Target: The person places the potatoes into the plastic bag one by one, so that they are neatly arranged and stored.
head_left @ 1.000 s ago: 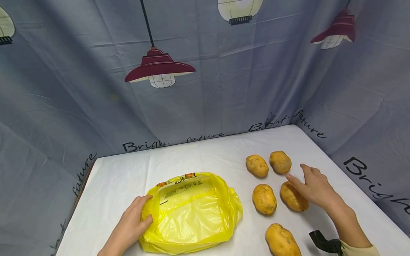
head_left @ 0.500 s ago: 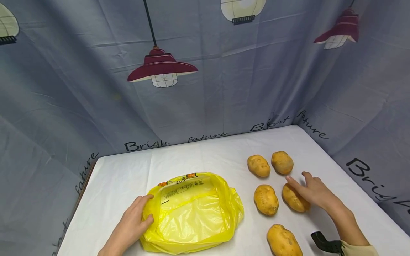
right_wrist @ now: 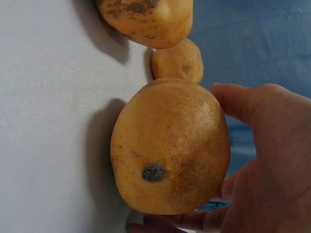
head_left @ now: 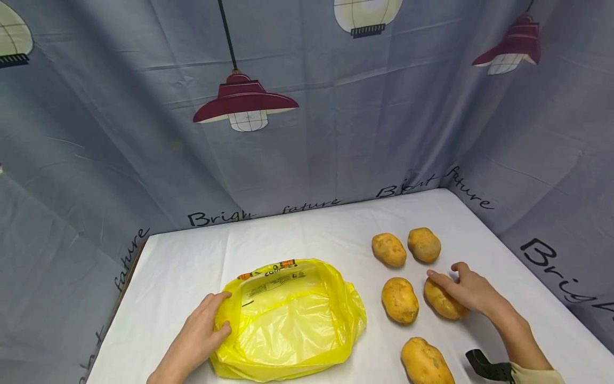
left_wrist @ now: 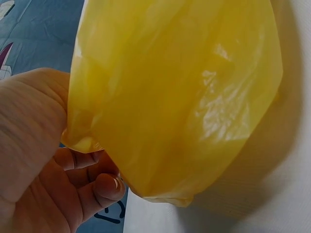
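A yellow plastic bag (head_left: 346,314) lies with its mouth spread wide in the head view, and nothing shows inside it. My left hand (head_left: 195,332) holds its left rim between thumb and fingers; in the left wrist view the bag (left_wrist: 175,97) hides part of the thumb. On the right, my right hand (head_left: 475,290) grips a potato (head_left: 437,300) resting on the table. The right wrist view has the thumb on one side of this potato (right_wrist: 170,141), which bears a dark spot, and the fingers curled round the other side, partly hidden.
Several other potatoes lie near the right hand: two behind it (head_left: 389,250), one to its left (head_left: 400,300) and one nearer the front (head_left: 426,362). White cloth covers the table (head_left: 182,266). A grey printed curtain (head_left: 312,149) encloses the back and sides.
The right hand has come down onto the potato, its thumb and fingers closing around it. The left hand stays on the bag's rim. The head view has shifted slightly.
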A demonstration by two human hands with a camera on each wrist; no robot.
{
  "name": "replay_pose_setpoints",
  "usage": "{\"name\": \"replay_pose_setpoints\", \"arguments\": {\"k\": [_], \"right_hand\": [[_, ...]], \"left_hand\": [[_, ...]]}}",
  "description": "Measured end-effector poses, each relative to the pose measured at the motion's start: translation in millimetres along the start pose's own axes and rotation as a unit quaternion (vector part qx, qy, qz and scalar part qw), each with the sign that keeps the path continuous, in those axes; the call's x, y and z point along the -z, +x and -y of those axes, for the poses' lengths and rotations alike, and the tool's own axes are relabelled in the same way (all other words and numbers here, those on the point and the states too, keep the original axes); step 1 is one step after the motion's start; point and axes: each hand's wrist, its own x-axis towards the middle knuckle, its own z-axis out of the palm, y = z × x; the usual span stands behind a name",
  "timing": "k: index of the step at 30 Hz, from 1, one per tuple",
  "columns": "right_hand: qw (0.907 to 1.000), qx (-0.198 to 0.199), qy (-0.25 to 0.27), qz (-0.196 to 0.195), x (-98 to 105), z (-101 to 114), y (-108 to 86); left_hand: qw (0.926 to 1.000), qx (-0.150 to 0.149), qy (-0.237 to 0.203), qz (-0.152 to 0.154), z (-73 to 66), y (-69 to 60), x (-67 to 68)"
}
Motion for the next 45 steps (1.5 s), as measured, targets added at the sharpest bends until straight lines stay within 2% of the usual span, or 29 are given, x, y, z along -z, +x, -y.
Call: {"name": "replay_pose_setpoints", "arguments": {"k": [6, 18, 25, 31, 34, 40, 43, 45], "right_hand": [[1.0000, -0.003, 0.004, 0.001, -3, 0, -0.3], [0.9996, -0.005, 0.023, 0.016, -8, 5, -3.5], [0.9994, 0.014, 0.032, 0.008, -15, 7, -5.1], [0.9965, 0.009, 0.082, 0.010, -17, 3, -7.2], [0.9903, -0.002, 0.134, 0.036, -15, -1, -8.0], [0.9718, -0.009, 0.223, 0.077, -13, -7, -7.9], [0.9582, -0.003, 0.269, 0.096, -12, -8, -8.8], [0.9438, 0.004, 0.311, 0.113, -11, -10, -9.7]], "left_hand": [[1.0000, -0.005, 0.002, -0.004, 0.2, 0.1, -0.3], [0.9999, 0.009, 0.002, 0.008, -2.1, -0.1, 1.3], [0.9998, 0.011, 0.006, 0.012, -2.3, 0.6, 2.9], [0.9999, 0.010, 0.001, 0.011, -1.8, 0.5, 2.3], [0.9998, 0.012, 0.000, 0.016, -1.1, -0.4, 1.0], [0.9997, 0.014, -0.003, 0.018, -0.6, -1.7, -1.1], [0.9998, 0.012, -0.004, 0.016, -0.4, -1.7, -1.7], [0.9998, 0.010, -0.003, 0.015, -0.4, -1.5, -1.9]]}}
